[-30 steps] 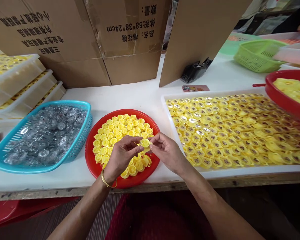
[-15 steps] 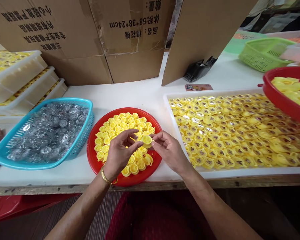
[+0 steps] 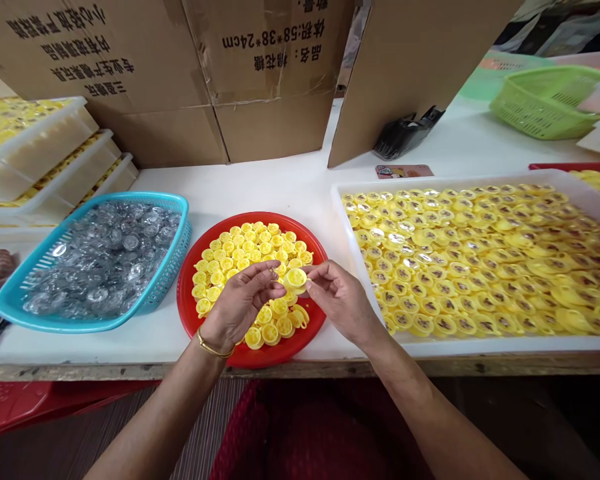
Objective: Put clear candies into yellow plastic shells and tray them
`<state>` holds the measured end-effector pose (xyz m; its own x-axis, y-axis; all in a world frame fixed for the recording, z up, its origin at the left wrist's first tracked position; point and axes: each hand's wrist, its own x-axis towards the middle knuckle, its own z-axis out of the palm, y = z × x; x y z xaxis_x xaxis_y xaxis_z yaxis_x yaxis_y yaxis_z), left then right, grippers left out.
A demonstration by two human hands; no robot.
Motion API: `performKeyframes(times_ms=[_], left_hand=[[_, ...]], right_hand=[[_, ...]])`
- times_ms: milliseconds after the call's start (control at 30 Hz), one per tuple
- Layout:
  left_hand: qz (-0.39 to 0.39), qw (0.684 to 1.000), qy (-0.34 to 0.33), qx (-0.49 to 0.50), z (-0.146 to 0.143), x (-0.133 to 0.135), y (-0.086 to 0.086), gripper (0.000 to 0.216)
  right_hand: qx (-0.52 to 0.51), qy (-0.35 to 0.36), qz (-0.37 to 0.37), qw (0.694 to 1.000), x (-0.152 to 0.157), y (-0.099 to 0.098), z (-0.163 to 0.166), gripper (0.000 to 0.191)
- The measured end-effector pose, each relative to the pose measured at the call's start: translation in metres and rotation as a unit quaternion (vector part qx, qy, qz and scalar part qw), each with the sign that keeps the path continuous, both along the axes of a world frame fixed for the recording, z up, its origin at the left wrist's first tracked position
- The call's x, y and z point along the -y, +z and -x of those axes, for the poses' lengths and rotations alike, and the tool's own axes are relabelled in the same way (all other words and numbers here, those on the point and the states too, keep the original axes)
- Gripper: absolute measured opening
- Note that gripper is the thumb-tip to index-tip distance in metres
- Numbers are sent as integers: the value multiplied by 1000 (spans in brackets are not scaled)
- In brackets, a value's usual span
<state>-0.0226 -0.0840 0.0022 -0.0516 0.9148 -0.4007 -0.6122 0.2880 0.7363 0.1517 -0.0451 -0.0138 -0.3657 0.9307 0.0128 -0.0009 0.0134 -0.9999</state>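
R hand (image 3: 341, 299) pinches a small round yellow pc (image 3: 295, 279) btwn thumb & fingers, approx mid-frame, over red tray (image 3: 186, 293) of similar pcs (image 3: 254, 256). L hand (image 3: 239, 300) half open, thumb & fingertips apart, just left of it; can't tell if touching. Blue basket (image 3: 100, 325) w/ clear bits (image 3: 110, 260) at left; white tray (image 3: 460, 345) at right, on counter (image 3: 280, 183).

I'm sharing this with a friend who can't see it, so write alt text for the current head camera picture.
A person's right hand pinches a small yellow piece above a red tray of similar pieces, the left hand close beside it. A blue basket of clear items sits left, a white tray of yellow rounds right, cardboard behind.
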Motion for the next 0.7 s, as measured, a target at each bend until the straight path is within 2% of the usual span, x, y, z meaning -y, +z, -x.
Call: performKeyframes(times_ms=[233, 400, 533, 700], left_hand=[[10, 999, 31, 43, 3, 0, -7, 13], [20, 998, 27, 54, 3, 3, -5, 15], [-10, 998, 49, -32, -5, 6, 2, 18], [-32, 982, 102, -159, -21, 6, 5, 22]], right_hand=[[0, -2, 8, 1000, 2, -4, 1, 12], [-4, 4, -7, 1000, 3, -10, 3, 10], [-11, 4, -5, 1000, 4, -13, 7, 11], [5, 1, -21, 1000, 8, -15, 13, 10]])
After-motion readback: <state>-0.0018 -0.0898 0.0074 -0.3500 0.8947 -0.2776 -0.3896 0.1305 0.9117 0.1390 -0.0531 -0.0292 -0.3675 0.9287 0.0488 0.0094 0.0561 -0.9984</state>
